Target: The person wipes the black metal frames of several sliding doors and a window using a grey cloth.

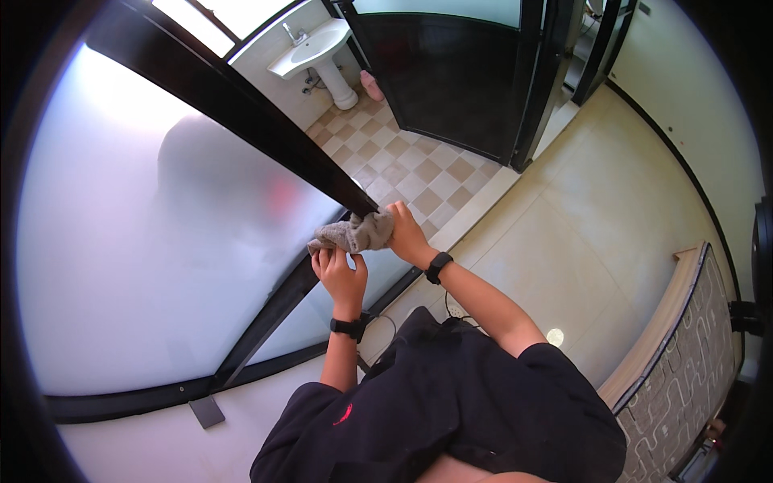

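A bunched grey cloth [356,232] lies against the dark frame post [266,111] of a frosted-glass partition [139,241]. My right hand [407,232] grips the cloth's right end, at the post's edge. Lower and to the left, my left hand [339,275] pinches the other end of the cloth with fingers and thumb, near the dark crossbar [272,323]. Folds of cloth hide some of the fingertips. Each wrist wears a black band.
Beyond the post, a white pedestal washbasin [320,48] stands on a checkered tile floor [416,172]. An open dark-framed door [453,84] is behind it to the right. A raised sill [459,211] borders the pale floor. At right is a bed with a patterned mattress [676,344].
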